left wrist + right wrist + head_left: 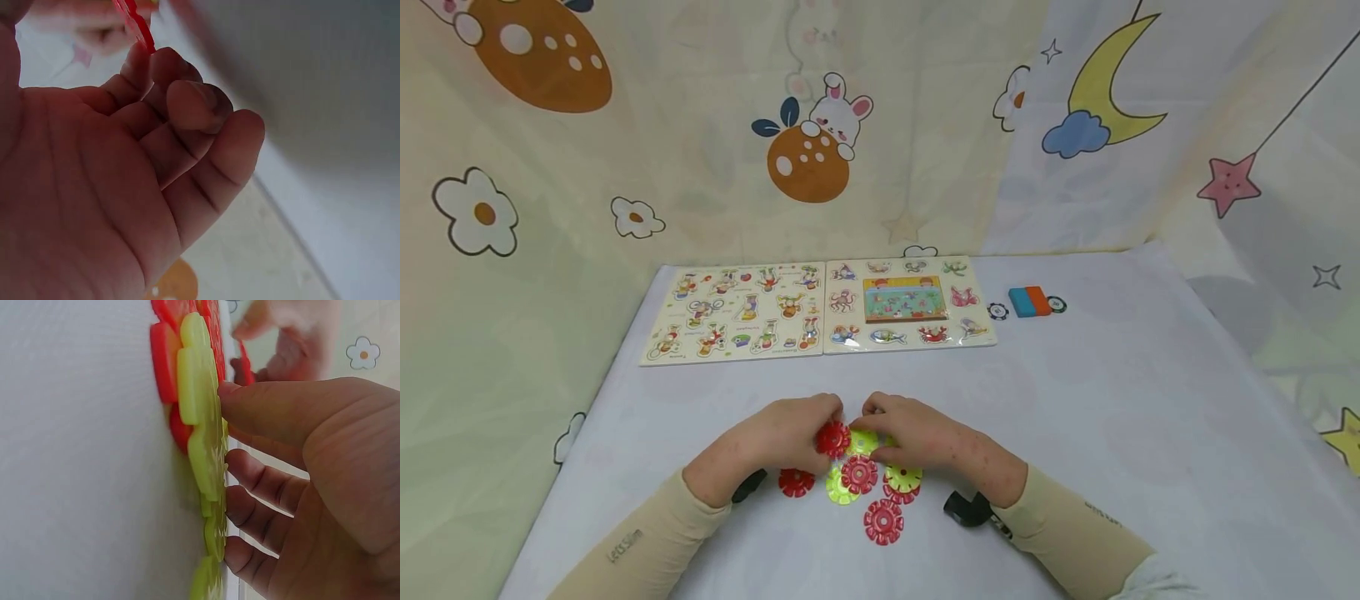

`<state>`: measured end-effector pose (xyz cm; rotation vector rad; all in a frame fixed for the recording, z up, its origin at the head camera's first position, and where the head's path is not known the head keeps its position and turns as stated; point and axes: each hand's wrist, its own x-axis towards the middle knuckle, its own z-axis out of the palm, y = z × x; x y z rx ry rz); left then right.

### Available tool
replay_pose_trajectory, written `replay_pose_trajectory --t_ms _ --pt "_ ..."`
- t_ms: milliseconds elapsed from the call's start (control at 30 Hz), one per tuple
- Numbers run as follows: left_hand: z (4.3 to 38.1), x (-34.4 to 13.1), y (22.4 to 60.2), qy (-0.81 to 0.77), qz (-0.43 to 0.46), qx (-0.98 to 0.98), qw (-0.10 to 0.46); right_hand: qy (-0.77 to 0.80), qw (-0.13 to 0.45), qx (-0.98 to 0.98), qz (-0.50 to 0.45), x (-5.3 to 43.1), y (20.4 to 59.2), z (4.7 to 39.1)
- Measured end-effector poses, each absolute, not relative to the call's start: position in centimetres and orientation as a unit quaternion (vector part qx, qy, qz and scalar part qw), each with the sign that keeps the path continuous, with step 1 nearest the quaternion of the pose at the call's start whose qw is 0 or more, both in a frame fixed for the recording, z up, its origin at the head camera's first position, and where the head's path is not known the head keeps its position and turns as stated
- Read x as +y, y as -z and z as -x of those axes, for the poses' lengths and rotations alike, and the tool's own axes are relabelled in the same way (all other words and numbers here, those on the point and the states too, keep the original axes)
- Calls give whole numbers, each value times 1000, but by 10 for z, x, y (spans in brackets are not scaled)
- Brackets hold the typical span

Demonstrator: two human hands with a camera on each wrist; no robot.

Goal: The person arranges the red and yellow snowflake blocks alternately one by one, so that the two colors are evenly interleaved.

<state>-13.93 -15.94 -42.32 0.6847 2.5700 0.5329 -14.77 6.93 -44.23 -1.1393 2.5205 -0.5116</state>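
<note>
Lower centre, left hand [792, 429] pinches a red plastic flower-shaped disc [832, 439], best held level, while right hand [917, 429], fingers loose, touches yellow-green plastic flower-shaped discs [203, 419].

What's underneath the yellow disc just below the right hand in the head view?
A red disc; its scalloped edge pokes out on the near side of the yellow disc. The rest is covered, so anything further beneath cannot be seen.

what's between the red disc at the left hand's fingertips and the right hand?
A yellow-green disc lies between the red disc and the right hand, per head view.
</note>
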Motion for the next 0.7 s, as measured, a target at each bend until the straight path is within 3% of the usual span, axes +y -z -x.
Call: replay_pose_trajectory --t_ms 300,700 --pt "166 -206 400 -194 -156 958 144 165 172 890 389 69 442 148" --pt "191 -266 404 -193 -70 963 173 179 167 886 393 71 443 146"
